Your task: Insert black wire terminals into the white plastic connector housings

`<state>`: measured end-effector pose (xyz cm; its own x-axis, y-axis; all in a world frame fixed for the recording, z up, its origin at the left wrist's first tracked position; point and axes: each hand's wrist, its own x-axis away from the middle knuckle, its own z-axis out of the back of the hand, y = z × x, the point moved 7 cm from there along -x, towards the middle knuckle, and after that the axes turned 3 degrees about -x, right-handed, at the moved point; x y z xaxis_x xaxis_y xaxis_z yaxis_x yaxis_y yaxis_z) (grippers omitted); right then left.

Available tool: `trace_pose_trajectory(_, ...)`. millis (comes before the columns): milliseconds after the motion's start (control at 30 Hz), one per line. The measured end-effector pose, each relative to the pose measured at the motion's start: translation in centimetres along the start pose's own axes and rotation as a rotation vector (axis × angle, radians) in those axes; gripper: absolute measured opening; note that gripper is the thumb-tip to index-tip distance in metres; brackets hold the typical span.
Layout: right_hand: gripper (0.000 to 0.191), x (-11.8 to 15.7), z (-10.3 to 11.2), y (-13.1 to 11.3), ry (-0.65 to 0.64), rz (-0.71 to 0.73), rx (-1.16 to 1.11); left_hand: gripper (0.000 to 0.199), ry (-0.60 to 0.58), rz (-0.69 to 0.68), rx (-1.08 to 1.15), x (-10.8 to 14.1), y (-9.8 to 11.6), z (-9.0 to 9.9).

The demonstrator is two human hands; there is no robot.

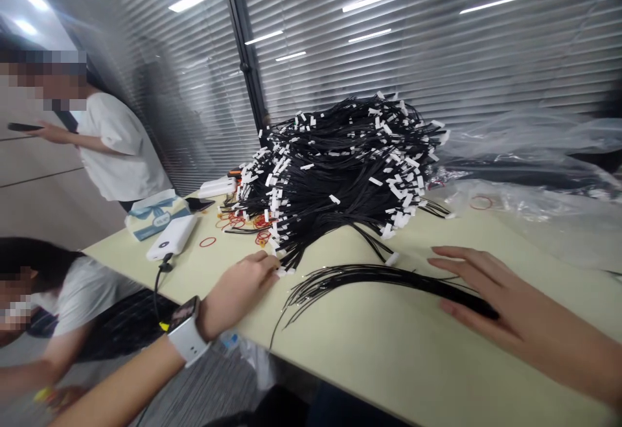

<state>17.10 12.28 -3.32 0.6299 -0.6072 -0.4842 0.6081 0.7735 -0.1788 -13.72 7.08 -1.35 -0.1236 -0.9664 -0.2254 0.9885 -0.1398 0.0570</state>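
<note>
A large heap of black wires (340,174) with white paper tags on their ends sits on a pale yellow-green table (369,362). My left hand (240,294) lies at the heap's near edge, its fingertips against tagged wire ends. Whether those fingers pinch anything is hidden. A white smartwatch (187,330) circles that wrist. A separate long bundle of black wires (379,278) lies in a curve on the table in front of the heap. My right hand (490,300) is at the bundle's thick end, which passes between the thumb and fingers.
Red rubber bands (233,221) lie left of the heap, beside a white power bank (171,237) with a cable, a tissue box (158,214) and a phone (199,204). Clear plastic sheeting (525,187) lies at the right. One person stands (119,151) and another sits (63,297) at the left.
</note>
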Motion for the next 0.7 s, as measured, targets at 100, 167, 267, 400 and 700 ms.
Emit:
trace_pose_trajectory(100, 0.041, -0.7, -0.8, -4.2, 0.034, 0.192, 0.025, 0.024, -0.029, -0.044, -0.07, -0.2, -0.3, -0.8)
trace_pose_trajectory(167, 0.038, -1.2, -1.8, -6.6, 0.049, 0.297, 0.047, 0.024, -0.007, -0.047, -0.109, -0.4, 0.1, -0.9)
trace_pose_trajectory(267, 0.032, -2.4, -3.3, -8.5, 0.05, 0.346, 0.027, 0.02, 0.048, -0.005, -0.125, -1.1, 0.8, -0.4)
trace_pose_trajectory(400, 0.038, -4.8, -5.5, -8.3, -0.07, 0.24, -0.14, 0.013, 0.103, 0.067, -0.05, -2.6, 1.7, 0.7)
trace_pose_trajectory(700, 0.025, -5.5, -6.4, -3.8, -0.094, 0.063, -0.354, 0.016, 0.035, -0.083, 0.334, -4.9, 6.8, 0.7)
